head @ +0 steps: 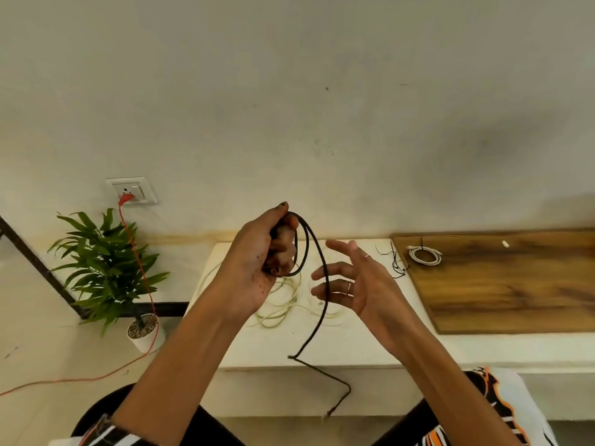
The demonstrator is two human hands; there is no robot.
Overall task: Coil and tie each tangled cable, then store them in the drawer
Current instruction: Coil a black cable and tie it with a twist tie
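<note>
My left hand (262, 252) is raised above the white ledge (267, 346) and grips a few loops of a black cable (324, 284). The cable's free end hangs down past the ledge's front edge. My right hand (357, 281) is held beside the hanging strand with its fingers spread and holds nothing. Under my hands a tangle of pale yellowish cable (283, 304) lies on the ledge. A coiled white cable (425, 255) rests on the wooden board (515, 284) to the right. A thin black wire (396, 262) lies at the board's left edge.
A potted plant (109, 272) stands on the floor at left. An orange cord (141, 284) runs from a wall socket (132, 189) down past the plant and across the floor. A small white item (505, 243) lies on the board. My knees show at the bottom.
</note>
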